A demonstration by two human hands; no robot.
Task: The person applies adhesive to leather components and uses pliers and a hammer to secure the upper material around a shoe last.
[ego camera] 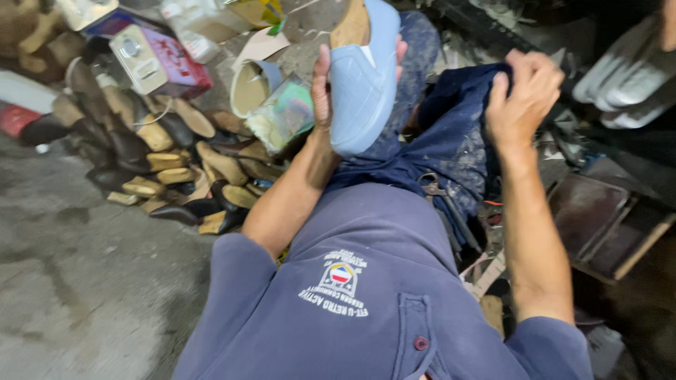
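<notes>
A seated person's lap is covered by a dark blue cloth [451, 141], its upper edge pinched in the closed right hand [524, 98]. Above the left knee, the left hand [325, 88] clamps a pale blue shoe [362, 77] upright by its sides. Held one-handed, the shoe could slip onto the heap of wooden shoe forms [162, 162] on the floor alongside.

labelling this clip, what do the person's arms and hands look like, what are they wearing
Both hands are bare: left hand, right hand, no gloves, rings or watch visible. The forearms are uncovered too. Short sleeves of a dusty blue-grey shirt end near the elbows; the shirt has a chest pocket with a dark red button.
</notes>
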